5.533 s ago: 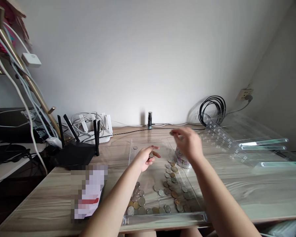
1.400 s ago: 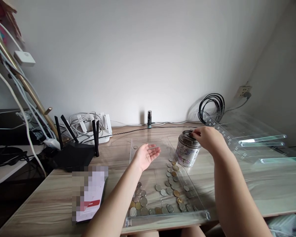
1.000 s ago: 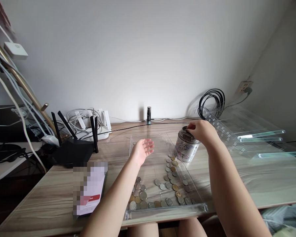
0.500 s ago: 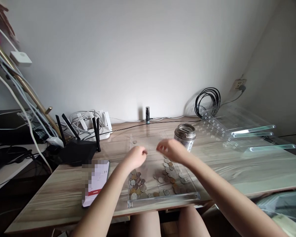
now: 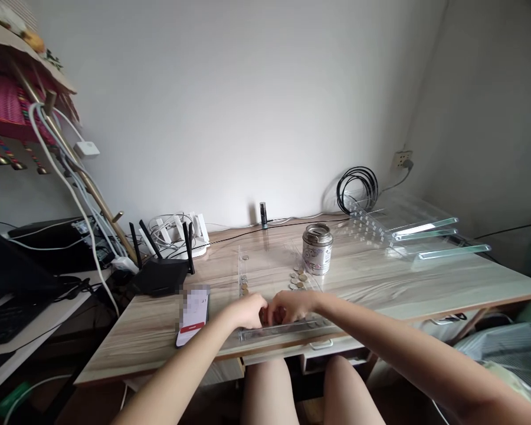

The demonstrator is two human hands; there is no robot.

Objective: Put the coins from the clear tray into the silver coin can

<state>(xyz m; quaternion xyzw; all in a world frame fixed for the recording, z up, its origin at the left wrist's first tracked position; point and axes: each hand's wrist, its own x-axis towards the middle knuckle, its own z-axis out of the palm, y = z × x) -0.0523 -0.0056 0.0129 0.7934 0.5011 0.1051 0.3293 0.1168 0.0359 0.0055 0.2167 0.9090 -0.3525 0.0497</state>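
Note:
Both my hands meet over the near end of a clear acrylic tray (image 5: 265, 267) that lies on the wooden desk. My left hand (image 5: 249, 310) is curled into a loose fist, knuckles up. My right hand (image 5: 292, 305) has its fingers bent down and touches the left hand's fingertips. Both cover the coins at the tray's near end, so what the fingers hold is hidden. More loose coins (image 5: 297, 277) lie farther up the tray. A round patterned tin can (image 5: 317, 248) with a slotted lid stands upright beyond them, at the tray's far right corner, apart from both hands.
A phone (image 5: 192, 308) lies left of the tray. Behind it are a black router (image 5: 161, 274) with antennas and a white power strip (image 5: 177, 231) with cables. Clear acrylic racks (image 5: 409, 231) and a black cable coil (image 5: 357, 186) fill the right back. A small dark bottle (image 5: 262, 214) stands by the wall.
My right hand left the can's lid and came down to the near coins. My left hand turned over, closed and moved there too. The view pulled back from the desk.

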